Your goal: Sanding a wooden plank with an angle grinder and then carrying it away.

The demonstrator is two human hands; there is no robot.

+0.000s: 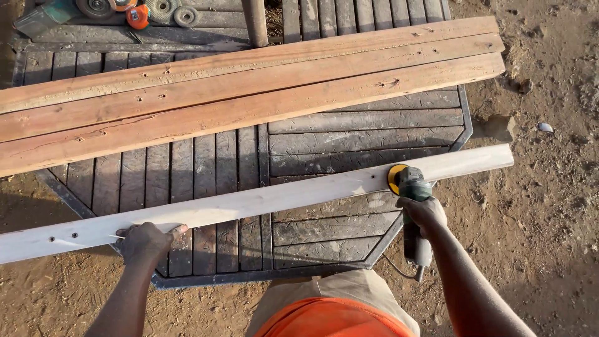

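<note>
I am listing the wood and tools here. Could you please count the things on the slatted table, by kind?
Pale sanded plank: 1
Reddish rough planks: 3
Green power sander: 1
Round discs at the top left: 4
Total: 9

The left hand presses on the pale plank; the right hand grips the sander.

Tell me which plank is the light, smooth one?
The pale plank nearest the person, under the left hand and the sander held by the right hand. The three reddish planks farther back are darker and rougher.
</note>
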